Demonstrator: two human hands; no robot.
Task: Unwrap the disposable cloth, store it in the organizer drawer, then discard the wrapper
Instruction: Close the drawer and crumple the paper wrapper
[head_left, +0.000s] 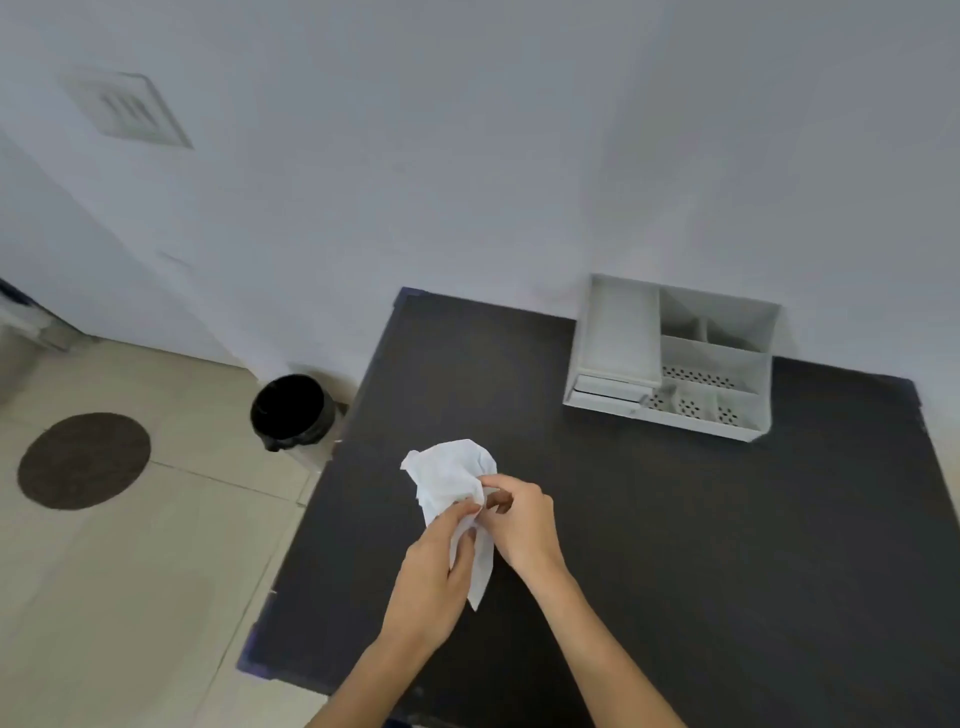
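Note:
A crumpled white disposable cloth (449, 475) is held above the black table (675, 519), near its left side. My left hand (434, 577) grips its lower part, where a white strip hangs down between my hands. My right hand (519, 519) pinches the cloth's edge from the right. I cannot tell the wrapper apart from the cloth. The white organizer (670, 358) stands at the back of the table against the wall, with its shallow drawers stacked at its lower left. A black-lined bin (291, 410) sits on the floor left of the table.
A white wall runs behind the table. The tiled floor on the left carries a round dark mat (83, 460). A metal object (15, 353) stands at the far left edge. The organizer has open compartments with perforated bottoms.

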